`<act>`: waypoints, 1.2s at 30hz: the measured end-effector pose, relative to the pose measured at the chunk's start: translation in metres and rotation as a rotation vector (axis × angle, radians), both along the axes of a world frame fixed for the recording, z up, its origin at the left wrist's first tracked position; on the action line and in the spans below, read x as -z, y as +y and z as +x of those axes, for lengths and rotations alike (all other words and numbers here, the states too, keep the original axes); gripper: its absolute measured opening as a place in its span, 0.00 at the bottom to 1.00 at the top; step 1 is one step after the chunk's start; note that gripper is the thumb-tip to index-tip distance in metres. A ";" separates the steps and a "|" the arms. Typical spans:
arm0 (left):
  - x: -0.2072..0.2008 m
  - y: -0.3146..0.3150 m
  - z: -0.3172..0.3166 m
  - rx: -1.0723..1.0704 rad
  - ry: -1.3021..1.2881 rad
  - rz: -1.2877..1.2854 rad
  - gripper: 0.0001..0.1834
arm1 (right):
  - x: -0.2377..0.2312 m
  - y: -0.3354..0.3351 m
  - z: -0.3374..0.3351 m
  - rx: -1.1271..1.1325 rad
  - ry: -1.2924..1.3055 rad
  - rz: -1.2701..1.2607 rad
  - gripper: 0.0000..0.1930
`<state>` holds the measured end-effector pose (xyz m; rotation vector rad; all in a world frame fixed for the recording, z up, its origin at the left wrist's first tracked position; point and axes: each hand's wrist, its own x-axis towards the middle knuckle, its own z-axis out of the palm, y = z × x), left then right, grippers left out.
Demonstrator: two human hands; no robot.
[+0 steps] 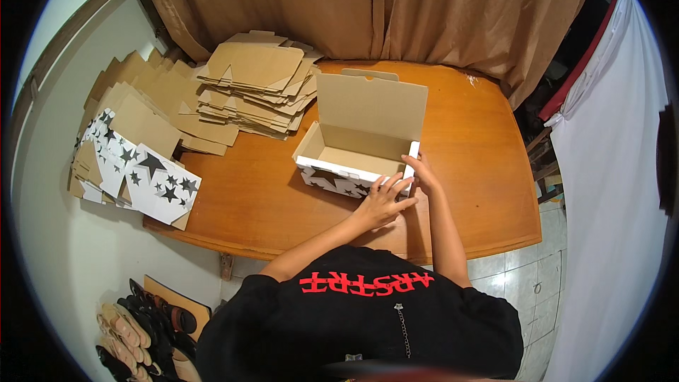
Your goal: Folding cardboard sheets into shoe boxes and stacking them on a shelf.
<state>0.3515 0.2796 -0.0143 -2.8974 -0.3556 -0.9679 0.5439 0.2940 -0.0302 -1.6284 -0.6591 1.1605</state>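
A cardboard box stands on the table in front of me, white with black stars outside and plain brown inside. Its lid is raised at the back, and a side flap leans outward on the left. My right hand grips the box's right side wall at the rim, its thumb over the top edge; the other fingers are mostly hidden. My left hand rests against the front right corner, fingers spread and touching the front wall and corner.
Flat brown cardboard blanks lie stacked at the table's back left. More blanks, with star-printed ones on top, overhang the left edge of the wooden table. A brown curtain hangs behind. Shoes stand at the lower left.
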 end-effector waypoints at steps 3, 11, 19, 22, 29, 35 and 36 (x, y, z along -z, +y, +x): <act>-0.011 0.006 -0.025 -0.187 -0.055 -0.308 0.35 | 0.006 -0.005 -0.001 -0.013 0.072 0.136 0.37; -0.023 0.039 -0.109 -0.781 -0.112 -0.548 0.26 | 0.026 0.001 0.028 0.002 0.164 0.197 0.33; 0.006 0.039 -0.109 -0.495 -0.430 -0.716 0.07 | 0.024 0.023 0.034 -0.056 0.040 0.150 0.34; 0.007 0.038 -0.107 -0.486 -0.445 -0.615 0.05 | 0.020 0.038 0.043 0.067 -0.344 0.155 0.35; 0.010 0.048 -0.109 -0.511 -0.430 -0.497 0.05 | -0.053 0.054 0.026 0.267 0.080 0.507 0.34; 0.006 0.046 -0.096 -0.584 -0.545 -0.619 0.08 | -0.032 0.036 0.026 0.118 0.085 0.627 0.23; 0.007 0.046 -0.096 -0.584 -0.543 -0.622 0.08 | -0.028 0.030 0.024 0.096 0.043 0.664 0.20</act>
